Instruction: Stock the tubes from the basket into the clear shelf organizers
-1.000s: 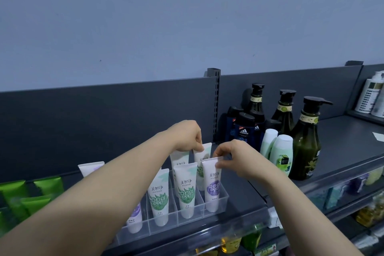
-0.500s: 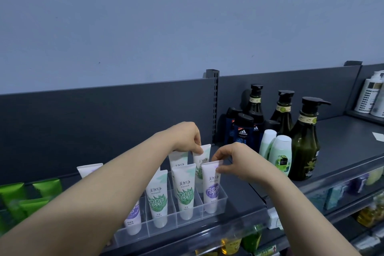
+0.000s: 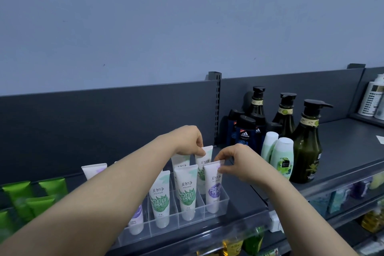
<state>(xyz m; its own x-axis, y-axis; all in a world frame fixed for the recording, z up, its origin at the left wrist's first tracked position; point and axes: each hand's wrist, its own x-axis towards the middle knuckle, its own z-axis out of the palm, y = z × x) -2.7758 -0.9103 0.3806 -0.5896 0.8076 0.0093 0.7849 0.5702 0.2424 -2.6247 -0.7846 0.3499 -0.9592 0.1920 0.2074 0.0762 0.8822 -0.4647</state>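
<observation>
A clear shelf organizer (image 3: 224,198) stands on the dark shelf with several white tubes upright in its slots. My left hand (image 3: 188,141) pinches the top edge of a green-printed tube (image 3: 204,164) in the back row. My right hand (image 3: 239,164) pinches the top of a purple-printed tube (image 3: 213,188) standing in the rightmost front slot. Two green-printed tubes (image 3: 186,192) stand in the front slots to its left, and another purple tube (image 3: 136,219) shows below my left forearm. The basket is out of view.
Dark pump bottles (image 3: 306,141), blue Adidas bottles (image 3: 244,132) and pale green bottles (image 3: 282,158) crowd the shelf right of the organizer. Green tubes (image 3: 31,197) stand at far left. A grey back panel (image 3: 104,122) rises behind. Lower shelves hold more products.
Both hands stay at the tube tops with hardly any shift. The tubes sit slightly lower in the picture as my head tilts.
</observation>
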